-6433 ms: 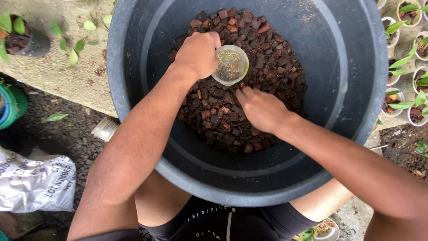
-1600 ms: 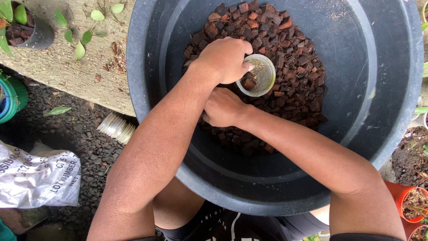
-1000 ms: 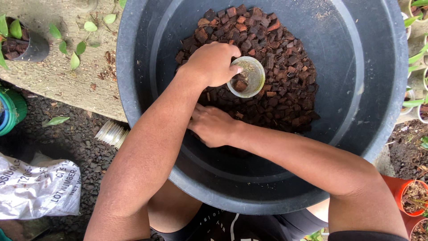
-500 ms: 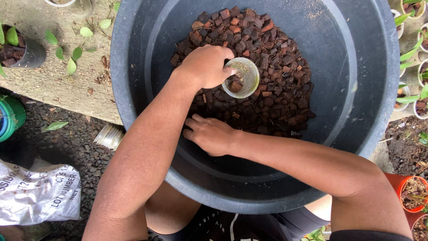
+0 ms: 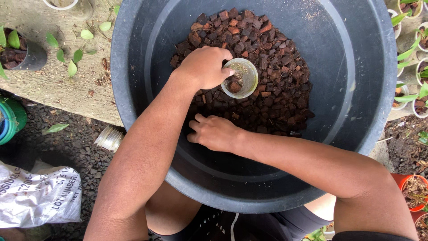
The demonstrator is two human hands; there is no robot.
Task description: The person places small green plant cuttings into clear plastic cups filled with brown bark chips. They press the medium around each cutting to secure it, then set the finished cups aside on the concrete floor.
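- Closest to the person, a white printed sack (image 5: 38, 196) lies on the dark ground at the lower left; a stack of clear cups (image 5: 109, 138) lies on its side just past it
- A red pot (image 5: 412, 189) of soil sits at the lower right
- A big dark tub (image 5: 365, 111) fills the middle; both arms reach down into it
- The right hand (image 5: 214, 133) rests palm down at the near edge of the brown bark chips (image 5: 276, 76); its fingers are spread and loose, touching the chips, clasping nothing that shows
- A bit farther in, the left hand (image 5: 203, 67) is wrapped around the side of a small clear cup (image 5: 240, 78); the cup sits on the chips, open end up, with a few chips inside
- Far left, a black pot (image 5: 26, 53) with green leaves stands on a pale slab (image 5: 53, 93)
- Far right, little white pots with green plants (image 5: 412, 53) stand in a row beside the tub
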